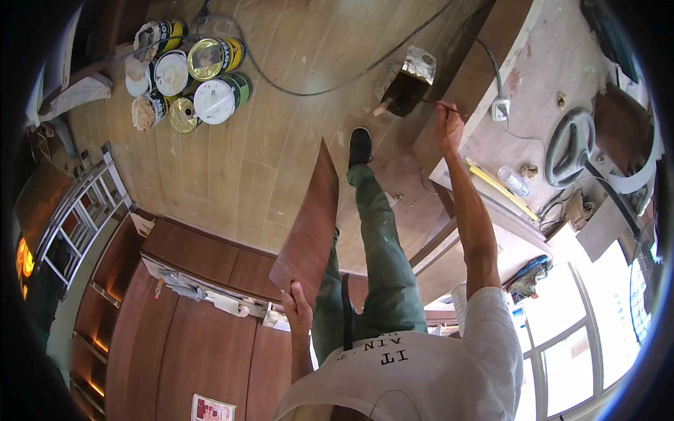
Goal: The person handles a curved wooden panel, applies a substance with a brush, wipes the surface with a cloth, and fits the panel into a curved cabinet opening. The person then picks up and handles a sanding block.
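Note:
My left hand point(298, 306) grips the near lower end of a thin, reddish-brown wood-look sheet point(309, 217), its fingers wrapped over the edge. The sheet slants up and away in front of my left leg and tapers to a point at the far end. Stretched forward to the right, my right hand point(449, 129) is closed around a thin dark stick point(432, 102). The stick reaches toward a dark brown, box-shaped container point(407, 92) with a shiny silvery part point(420, 63) beside it. What the stick's far end touches, I cannot make out.
Several paint cans point(214, 98) cluster on the wood-plank floor point(295, 49) at far left. A black cable point(330, 91) crosses the floor. The workbench point(523, 133) at right carries a socket point(500, 109), a plastic bottle point(514, 180) and a yellow strip point(495, 186). A ladder point(84, 210) stands left.

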### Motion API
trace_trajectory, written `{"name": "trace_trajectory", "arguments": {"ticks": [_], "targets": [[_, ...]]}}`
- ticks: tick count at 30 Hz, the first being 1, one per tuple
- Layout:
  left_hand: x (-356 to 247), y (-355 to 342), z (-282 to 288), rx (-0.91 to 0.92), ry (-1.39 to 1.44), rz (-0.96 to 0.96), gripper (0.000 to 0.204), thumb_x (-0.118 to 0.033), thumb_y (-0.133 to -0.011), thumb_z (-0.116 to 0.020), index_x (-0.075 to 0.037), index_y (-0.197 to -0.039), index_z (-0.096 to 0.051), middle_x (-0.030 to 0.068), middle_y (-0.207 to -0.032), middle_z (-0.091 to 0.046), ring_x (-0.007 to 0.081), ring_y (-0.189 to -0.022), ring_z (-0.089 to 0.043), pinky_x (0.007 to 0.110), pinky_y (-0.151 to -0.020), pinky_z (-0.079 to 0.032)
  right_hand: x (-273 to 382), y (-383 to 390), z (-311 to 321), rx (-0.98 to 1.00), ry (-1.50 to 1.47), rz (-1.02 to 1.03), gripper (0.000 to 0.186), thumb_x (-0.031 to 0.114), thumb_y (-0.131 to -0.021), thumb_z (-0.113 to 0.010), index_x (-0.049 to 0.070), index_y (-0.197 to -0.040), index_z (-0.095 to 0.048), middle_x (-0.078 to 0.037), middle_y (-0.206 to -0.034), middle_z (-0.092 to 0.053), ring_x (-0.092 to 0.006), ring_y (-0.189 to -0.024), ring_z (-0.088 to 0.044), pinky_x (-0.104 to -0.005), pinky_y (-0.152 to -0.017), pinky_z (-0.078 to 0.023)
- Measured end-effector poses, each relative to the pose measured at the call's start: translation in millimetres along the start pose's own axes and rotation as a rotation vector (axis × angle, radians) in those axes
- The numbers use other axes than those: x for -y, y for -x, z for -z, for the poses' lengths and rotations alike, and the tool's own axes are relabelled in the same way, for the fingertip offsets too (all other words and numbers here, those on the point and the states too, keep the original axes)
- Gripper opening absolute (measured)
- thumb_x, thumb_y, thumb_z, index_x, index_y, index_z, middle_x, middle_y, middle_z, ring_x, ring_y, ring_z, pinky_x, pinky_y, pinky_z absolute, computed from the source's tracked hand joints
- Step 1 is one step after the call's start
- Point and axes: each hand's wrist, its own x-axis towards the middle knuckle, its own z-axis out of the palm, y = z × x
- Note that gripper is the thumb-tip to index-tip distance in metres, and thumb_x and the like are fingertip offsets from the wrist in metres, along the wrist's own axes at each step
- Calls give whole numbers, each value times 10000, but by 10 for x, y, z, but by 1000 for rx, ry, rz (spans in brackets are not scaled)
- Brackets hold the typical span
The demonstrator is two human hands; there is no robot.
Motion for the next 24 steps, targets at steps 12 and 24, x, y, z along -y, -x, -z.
{"name": "trace_trajectory", "arguments": {"ticks": [12,24], "targets": [[269,130,209,-36,50,-5,365,-307,-1047,-457,44,-1017,-553,68,-921,-593,133,-838,-526,285,-735,-439,205,73,274,-24,76,39,216,235,-975,-548,60,-1029,-662,-153,-961,-693,-346,-919,-652,-406,-811,-498],[337,137,221,-60,91,11,381,-319,-1050,-446,45,-1082,-553,85,-989,-592,153,-915,-529,302,-798,-438,19,10,34,-174,-247,-178,325,320,-954,-572,1,-933,-628,-113,-817,-702,-204,-748,-696,-326,-698,-533]]}}
